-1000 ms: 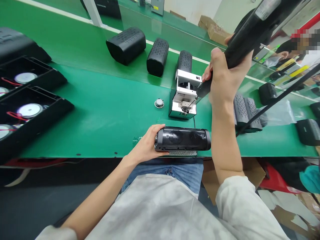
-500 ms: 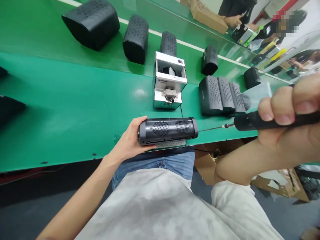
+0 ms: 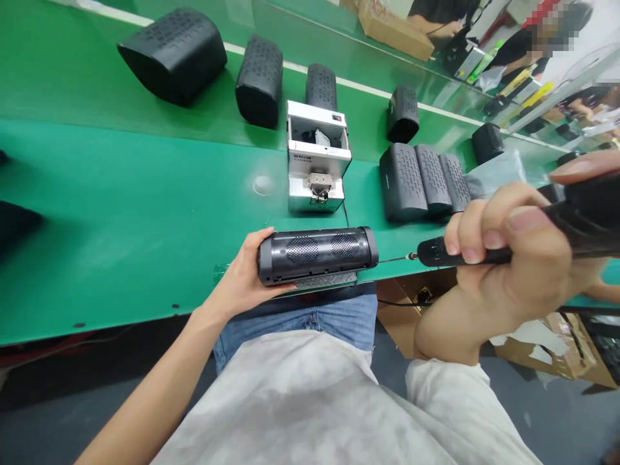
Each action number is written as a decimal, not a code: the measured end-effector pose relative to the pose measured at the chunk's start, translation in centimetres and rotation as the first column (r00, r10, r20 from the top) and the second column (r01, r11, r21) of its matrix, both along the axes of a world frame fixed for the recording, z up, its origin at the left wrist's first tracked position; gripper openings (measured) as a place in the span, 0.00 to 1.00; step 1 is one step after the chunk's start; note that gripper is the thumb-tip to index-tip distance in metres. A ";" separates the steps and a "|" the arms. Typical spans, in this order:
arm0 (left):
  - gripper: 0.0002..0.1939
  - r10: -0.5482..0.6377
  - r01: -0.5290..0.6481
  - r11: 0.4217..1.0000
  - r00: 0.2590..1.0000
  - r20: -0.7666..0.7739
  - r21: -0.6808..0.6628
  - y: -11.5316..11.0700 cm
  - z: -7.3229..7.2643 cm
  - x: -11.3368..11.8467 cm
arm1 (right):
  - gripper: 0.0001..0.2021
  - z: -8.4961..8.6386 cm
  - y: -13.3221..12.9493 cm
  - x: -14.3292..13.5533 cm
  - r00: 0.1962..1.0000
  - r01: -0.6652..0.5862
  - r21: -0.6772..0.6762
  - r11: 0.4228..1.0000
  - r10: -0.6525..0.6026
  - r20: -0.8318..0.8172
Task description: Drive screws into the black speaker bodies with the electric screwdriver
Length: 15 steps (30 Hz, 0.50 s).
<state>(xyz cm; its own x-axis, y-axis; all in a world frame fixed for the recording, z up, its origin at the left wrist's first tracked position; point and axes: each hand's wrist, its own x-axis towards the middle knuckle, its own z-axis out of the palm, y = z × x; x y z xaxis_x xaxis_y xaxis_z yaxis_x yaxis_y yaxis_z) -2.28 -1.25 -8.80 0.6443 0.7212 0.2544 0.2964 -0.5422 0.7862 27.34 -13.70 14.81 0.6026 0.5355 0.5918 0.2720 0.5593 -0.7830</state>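
My left hand grips the left end of a black speaker, which lies on its side near the table's front edge, its two round perforated patches facing up. Closed around a black electric screwdriver is my right hand, off to the right. The screwdriver's long thin bit points left and its tip meets the speaker's right end; whether it sits in a screw is too small to tell. Behind the speaker stands a white and silver screw feeder machine.
Several black textured speaker housings stand to the right and along the back of the green table. A cardboard box sits beyond, near co-workers at the top right. Another open carton is low at the right.
My right hand and the screwdriver have shifted left and slightly down, and more of the hand shows. The whole view has moved a little; my left hand still holds the speaker.
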 end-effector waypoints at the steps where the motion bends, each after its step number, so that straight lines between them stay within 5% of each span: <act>1: 0.59 -0.004 0.004 1.000 1.000 0.001 0.010 0.0 0.0 -0.1 | 0.16 -0.8 0.2 -0.2 1.000 -0.016 0.032 0.999 0.016 0.006; 7: 0.53 -0.038 0.038 0.999 0.999 -0.007 0.022 -0.1 0.5 -0.5 | 0.18 -4.8 -0.1 0.0 0.974 -0.214 -0.070 0.974 0.218 0.056; 15: 0.48 -0.025 0.026 0.999 0.999 -0.037 0.037 0.0 0.7 -1.0 | 0.18 -5.4 -1.3 -0.8 0.983 -0.184 -0.073 0.980 0.182 -0.021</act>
<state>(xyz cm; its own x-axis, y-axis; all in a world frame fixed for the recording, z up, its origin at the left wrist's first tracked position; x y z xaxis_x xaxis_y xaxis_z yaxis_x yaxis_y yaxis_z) -3.32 -1.30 -8.10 0.6718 0.6948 0.2570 0.3103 -0.5790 0.7540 26.50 -14.99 9.39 0.4986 0.6797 0.5380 0.1586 0.5386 -0.8275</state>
